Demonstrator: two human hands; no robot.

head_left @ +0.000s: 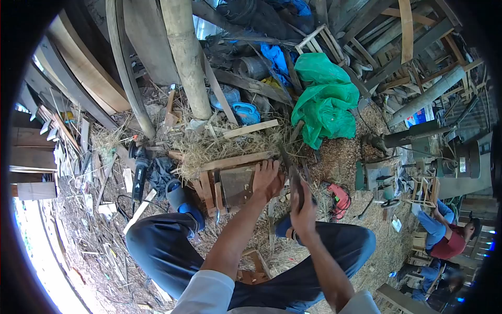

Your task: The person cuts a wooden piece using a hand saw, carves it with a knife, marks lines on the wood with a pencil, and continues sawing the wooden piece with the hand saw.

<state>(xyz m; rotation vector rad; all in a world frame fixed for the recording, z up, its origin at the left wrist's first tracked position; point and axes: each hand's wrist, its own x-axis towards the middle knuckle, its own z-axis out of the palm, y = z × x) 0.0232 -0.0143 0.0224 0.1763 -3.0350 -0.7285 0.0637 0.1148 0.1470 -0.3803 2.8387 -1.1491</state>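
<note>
My right hand (304,213) grips the handle of a handsaw (291,168), its dark blade pointing away from me. Just left of the blade, my left hand (267,180) presses down with bent fingers at the right end of a low wooden block (236,184). The fingers seem to hold a wood piece there, mostly hidden under the hand. A pale wooden strip (238,160) runs along the block's far edge. Whether the saw teeth touch wood cannot be made out.
A black power tool (140,175) lies left, a red power tool (340,201) right. Green plastic sheeting (327,102) hangs ahead beside a bamboo post (185,57). Shavings and offcuts cover the ground. At far right a person in a red shirt (448,242) sits near another person.
</note>
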